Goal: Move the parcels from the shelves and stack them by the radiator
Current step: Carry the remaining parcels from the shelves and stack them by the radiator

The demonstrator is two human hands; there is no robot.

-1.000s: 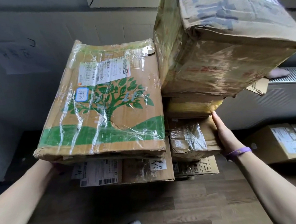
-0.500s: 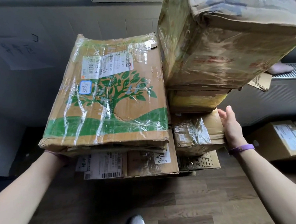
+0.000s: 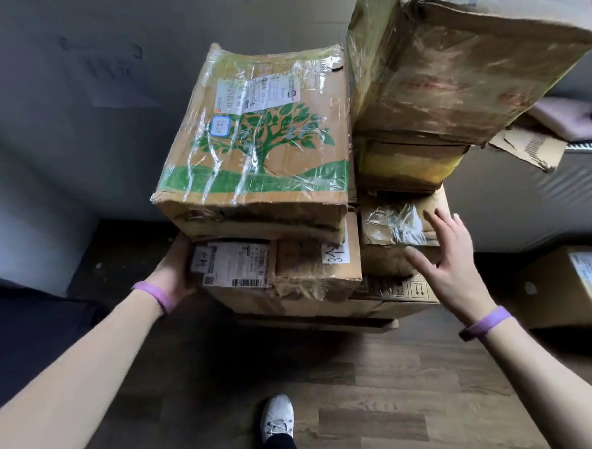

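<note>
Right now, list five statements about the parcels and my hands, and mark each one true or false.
1. The tree-print parcel lies on top of the labelled parcel. True.
2. The right hand grips a parcel. False: its fingers are spread and hold nothing, in front of the small taped parcel.
3. Both wrists wear purple bands. True.
4. The left hand rests on top of the tree-print parcel. False: it is below that parcel's lower left corner.
5. The shoe is black. False: it is white.
</note>
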